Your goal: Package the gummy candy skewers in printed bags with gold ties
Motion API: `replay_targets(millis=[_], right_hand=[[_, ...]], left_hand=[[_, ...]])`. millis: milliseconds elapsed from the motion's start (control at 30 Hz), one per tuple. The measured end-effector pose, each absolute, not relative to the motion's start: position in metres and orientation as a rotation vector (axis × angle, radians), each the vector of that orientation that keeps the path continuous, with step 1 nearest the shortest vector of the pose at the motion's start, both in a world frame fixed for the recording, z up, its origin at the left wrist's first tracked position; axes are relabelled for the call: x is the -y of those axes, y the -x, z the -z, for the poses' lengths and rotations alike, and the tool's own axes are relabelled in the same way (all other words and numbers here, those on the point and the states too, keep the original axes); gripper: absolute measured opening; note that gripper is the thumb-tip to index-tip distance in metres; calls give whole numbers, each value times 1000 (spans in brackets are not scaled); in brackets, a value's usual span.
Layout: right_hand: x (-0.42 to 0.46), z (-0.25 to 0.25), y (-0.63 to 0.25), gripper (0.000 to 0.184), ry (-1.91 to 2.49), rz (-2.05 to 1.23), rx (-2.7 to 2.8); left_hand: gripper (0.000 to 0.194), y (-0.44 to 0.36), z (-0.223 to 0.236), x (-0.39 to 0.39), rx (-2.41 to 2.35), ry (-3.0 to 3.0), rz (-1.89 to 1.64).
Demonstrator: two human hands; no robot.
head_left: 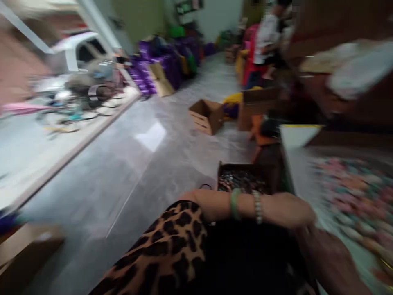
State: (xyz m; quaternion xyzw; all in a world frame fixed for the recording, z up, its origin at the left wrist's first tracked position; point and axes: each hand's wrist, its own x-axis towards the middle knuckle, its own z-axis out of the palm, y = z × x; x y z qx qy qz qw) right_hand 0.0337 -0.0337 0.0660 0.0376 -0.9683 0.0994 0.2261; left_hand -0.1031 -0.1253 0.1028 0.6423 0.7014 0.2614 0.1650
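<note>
Across the front of my body reaches my left hand [290,209], with a green bangle [235,203] and a beaded bracelet [257,206] on its wrist. It meets my right hand [327,252] at the edge of the table [302,174]. Motion blur smears both hands, and their fingers cannot be made out, nor anything between them. On the tabletop beside them spreads a pile of small pink, green and white pieces [359,196]. Just beyond my left forearm stands a dark box [272,172] of small mixed pieces [241,180].
An open cardboard box [205,116] sits on the grey floor [123,180]. Another carton [33,250] is at the lower left. Purple sacks [143,69] line the far wall. A person [267,39] stands at the back right. Beyond the doorway, a white vehicle [76,51] shows.
</note>
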Motion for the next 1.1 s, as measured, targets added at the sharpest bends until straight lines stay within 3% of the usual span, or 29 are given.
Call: replay_targets(millis=[133, 200, 267, 333, 400, 467, 533, 667, 733, 800, 933, 1100], right_hand=[[45, -90, -20, 21, 725, -1413, 2312], [50, -87, -12, 23, 854, -1504, 2182], [56, -75, -14, 23, 849, -1737, 2022], [63, -61, -25, 25, 859, -1616, 2041], [67, -49, -43, 25, 846, -1405, 2184], [66, -41, -61, 23, 815, -1259, 2326], [63, -38, -75, 21, 894, -1311, 2309], [53, -37, -92, 24, 1186, -2200, 1770], [54, -36, -94, 30, 1170, -2496, 1614], [60, -34, -92, 28, 1205, -2369, 1858], [67, -28, -87, 12, 1360, -1547, 2432], [18, -33, -109, 14, 1547, -1148, 1989]], left_hand=[[28, 84, -81, 144, -1903, -1701, -1040], [22, 82, -66, 149, -1965, -1233, -1348], [33, 83, -51, 151, -1678, -768, -1473], [59, 87, -38, 154, -1192, -518, -1234], [74, 92, -26, 155, -824, -437, -910], [69, 96, -19, 156, -702, -471, -733], [53, 100, -17, 153, -771, -607, -700], [25, 105, -33, 140, -1095, -1210, -662], [18, 107, -44, 134, -1252, -1497, -575], [20, 112, -48, 130, -1387, -1638, -431], [18, 136, -34, 128, -1581, -1676, -22], [29, 163, -13, 117, -2185, -1602, 394]])
